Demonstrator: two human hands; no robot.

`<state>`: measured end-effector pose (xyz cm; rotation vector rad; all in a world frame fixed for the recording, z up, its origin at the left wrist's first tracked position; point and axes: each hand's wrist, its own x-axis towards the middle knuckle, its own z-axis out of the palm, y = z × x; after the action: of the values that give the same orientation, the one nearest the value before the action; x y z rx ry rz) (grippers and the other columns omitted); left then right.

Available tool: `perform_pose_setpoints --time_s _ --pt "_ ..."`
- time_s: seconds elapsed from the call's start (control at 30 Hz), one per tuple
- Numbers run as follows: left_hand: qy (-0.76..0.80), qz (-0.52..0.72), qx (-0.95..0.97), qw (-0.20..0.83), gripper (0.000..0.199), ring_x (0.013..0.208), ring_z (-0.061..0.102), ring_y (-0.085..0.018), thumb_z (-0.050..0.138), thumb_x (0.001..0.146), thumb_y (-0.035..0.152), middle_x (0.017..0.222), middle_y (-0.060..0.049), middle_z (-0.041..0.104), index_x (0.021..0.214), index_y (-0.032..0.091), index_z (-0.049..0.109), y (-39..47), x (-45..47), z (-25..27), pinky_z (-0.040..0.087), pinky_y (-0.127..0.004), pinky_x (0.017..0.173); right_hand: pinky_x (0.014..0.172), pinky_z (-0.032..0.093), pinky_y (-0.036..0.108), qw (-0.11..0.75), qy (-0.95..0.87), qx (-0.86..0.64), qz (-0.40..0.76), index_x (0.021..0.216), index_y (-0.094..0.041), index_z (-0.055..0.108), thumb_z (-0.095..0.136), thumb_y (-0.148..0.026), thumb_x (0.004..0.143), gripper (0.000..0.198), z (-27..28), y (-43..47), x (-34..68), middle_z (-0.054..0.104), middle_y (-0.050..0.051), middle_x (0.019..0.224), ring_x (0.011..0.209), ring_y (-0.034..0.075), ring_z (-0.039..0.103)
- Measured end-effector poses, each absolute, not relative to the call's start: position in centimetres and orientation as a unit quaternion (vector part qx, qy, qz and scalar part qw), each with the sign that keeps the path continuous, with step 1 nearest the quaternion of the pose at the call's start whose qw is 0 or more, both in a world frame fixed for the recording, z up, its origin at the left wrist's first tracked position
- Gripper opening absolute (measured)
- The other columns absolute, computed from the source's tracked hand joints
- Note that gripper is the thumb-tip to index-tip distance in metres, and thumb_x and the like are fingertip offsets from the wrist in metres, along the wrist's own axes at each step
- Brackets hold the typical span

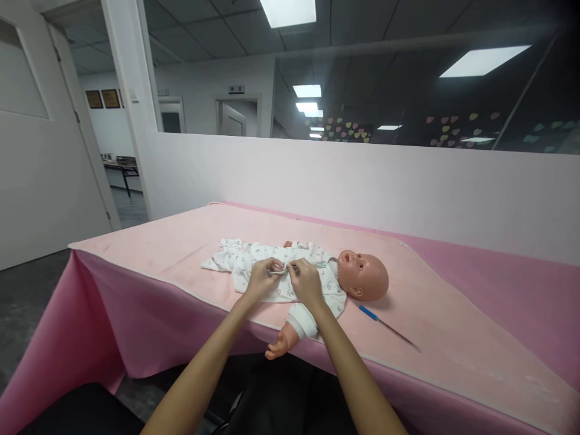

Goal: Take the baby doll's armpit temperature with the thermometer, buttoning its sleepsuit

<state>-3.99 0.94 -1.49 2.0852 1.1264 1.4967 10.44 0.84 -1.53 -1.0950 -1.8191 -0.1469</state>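
A baby doll [366, 277] lies on its back, its head to the right, dressed in a white printed outfit [242, 258]. Over the doll's belly, my left hand [263, 279] is closed in a pinch on a white fold or strip of the outfit. Just to its right, my right hand [307, 281] also pinches the front of the outfit, fingertips close to the left ones. Whether the strip is a tie or a hem, I cannot tell. The doll's near arm [284, 339], with a white cuff, hangs past the table's front edge.
A thin metal tool with a blue handle [368, 312], perhaps a screwdriver, lies right of the doll. A pale pink cloth [167, 241] covers the table over a darker pink one [489, 272]. Behind stands a white wall [362, 187] with a window above; a door [49, 151] is at left.
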Motion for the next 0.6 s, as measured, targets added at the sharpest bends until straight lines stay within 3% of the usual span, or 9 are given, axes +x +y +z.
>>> perform_pose_setpoints --time_s 0.2,0.37,0.6 --pt "0.400 0.508 0.753 0.122 0.014 0.078 0.058 -0.014 0.051 0.071 0.012 0.080 -0.001 0.063 0.080 0.019 0.059 0.3 -3.9 -1.0 0.044 -0.027 0.077 0.064 0.037 0.024 0.488 -0.744 -0.453 -0.053 0.078 -0.017 0.059 0.046 -0.021 0.083 0.014 -1.4 0.8 10.4 0.060 0.003 0.075 0.069 0.014 0.054" --pt "0.407 0.504 0.755 0.103 0.017 0.078 0.057 -0.015 0.052 0.079 0.031 0.083 -0.001 0.063 0.091 0.020 0.057 -0.1 -3.7 -0.7 0.043 -0.027 0.077 0.065 0.038 0.024 0.493 -0.746 -0.445 -0.048 0.079 -0.017 0.059 0.046 -0.022 0.083 0.014 -1.4 0.8 10.4 0.061 0.003 0.077 0.071 0.014 0.055" --pt "0.459 0.476 0.749 0.038 0.019 0.070 0.053 -0.014 0.041 0.086 0.033 0.067 0.002 0.059 0.088 0.021 0.056 -0.3 -3.4 -0.7 0.038 -0.030 0.077 0.063 0.038 0.023 0.498 -0.739 -0.450 -0.051 0.076 -0.018 0.059 0.046 -0.023 0.083 0.015 -1.4 0.8 10.4 0.060 0.003 0.074 0.068 0.014 0.054"
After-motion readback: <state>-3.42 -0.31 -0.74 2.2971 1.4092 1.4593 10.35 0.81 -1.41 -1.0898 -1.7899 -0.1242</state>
